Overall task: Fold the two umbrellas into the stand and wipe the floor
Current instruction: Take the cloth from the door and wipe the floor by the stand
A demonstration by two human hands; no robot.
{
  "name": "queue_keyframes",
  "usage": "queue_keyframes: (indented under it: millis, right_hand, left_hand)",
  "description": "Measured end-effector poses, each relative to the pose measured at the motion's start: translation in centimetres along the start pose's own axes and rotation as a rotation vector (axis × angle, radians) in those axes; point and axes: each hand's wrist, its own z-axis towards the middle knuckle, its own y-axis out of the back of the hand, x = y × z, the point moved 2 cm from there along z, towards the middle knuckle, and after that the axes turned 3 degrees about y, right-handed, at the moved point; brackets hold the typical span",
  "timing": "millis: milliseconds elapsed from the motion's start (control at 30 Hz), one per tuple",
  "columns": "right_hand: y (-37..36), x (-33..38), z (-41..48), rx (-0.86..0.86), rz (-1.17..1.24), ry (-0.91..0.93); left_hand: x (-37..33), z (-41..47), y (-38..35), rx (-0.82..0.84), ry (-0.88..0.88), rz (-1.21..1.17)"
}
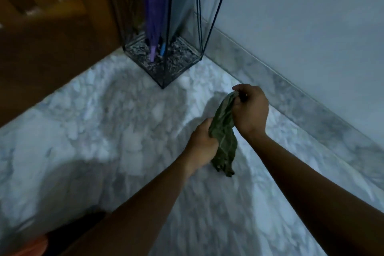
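Observation:
A clear, dark-framed umbrella stand (166, 68) sits in the corner on the marble floor (104, 120). Inside it stand a folded purple umbrella (154, 16) and a pale blue umbrella (182, 6), tips down. A dark green cloth (225, 141) hangs above the floor in front of the stand. My right hand (250, 108) grips its upper end. My left hand (202, 143) grips its middle, and the lower end dangles loose.
A brown wooden door or panel (52, 48) runs along the left side. A grey wall (311, 27) with a marble skirting (291, 89) runs along the right. Something dark and orange (41, 243) shows at the bottom left edge.

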Motion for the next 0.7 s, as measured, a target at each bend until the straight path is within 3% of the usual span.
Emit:
queue_keyframes:
  millis: [133,233,500,700]
  right_hand:
    - [-7.0,-3.6,-3.3,0.187,-0.154,-0.043]
    - [-10.2,-4.7,-6.8,0.306,-0.280,-0.091]
    - [-12.5,-3.9,-3.9,0.323,-0.439,0.098]
    - [-13.3,-5.7,5.3,0.335,-0.482,0.137]
  left_hand:
    - [5.1,2.0,2.2,-0.312,-0.153,0.855]
    - [7.8,2.0,5.9,-0.461,-0.256,1.087]
    - [11.6,1.7,10.8,-0.580,-0.236,1.122]
    - [11.7,2.0,11.1,-0.524,-0.216,1.071]
